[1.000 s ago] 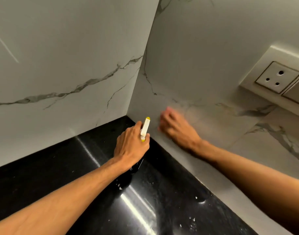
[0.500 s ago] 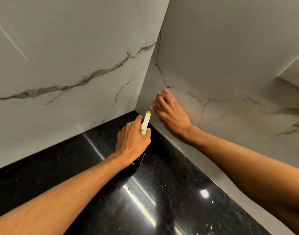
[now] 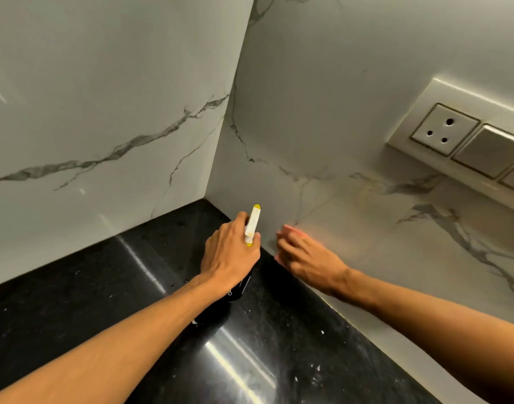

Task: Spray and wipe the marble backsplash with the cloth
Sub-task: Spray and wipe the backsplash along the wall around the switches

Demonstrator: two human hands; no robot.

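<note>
Two hands are low in the corner. Our left hand (image 3: 231, 255) is curled round the neck of the spray bottle (image 3: 252, 223). Its white and yellow nozzle sticks up past the knuckles, and its dark body shows under the palm. Just beside it, our right hand (image 3: 308, 259) lies on the pink cloth (image 3: 289, 229) and presses it against the marble backsplash (image 3: 352, 217). The hand is blurred, so we cannot tell whether its fingers curl round the cloth. Below both hands runs the glossy black countertop (image 3: 89, 287), flecked with white. Above and to the right of our right hand, a white socket plate (image 3: 445, 129) sits on the marble.
</note>
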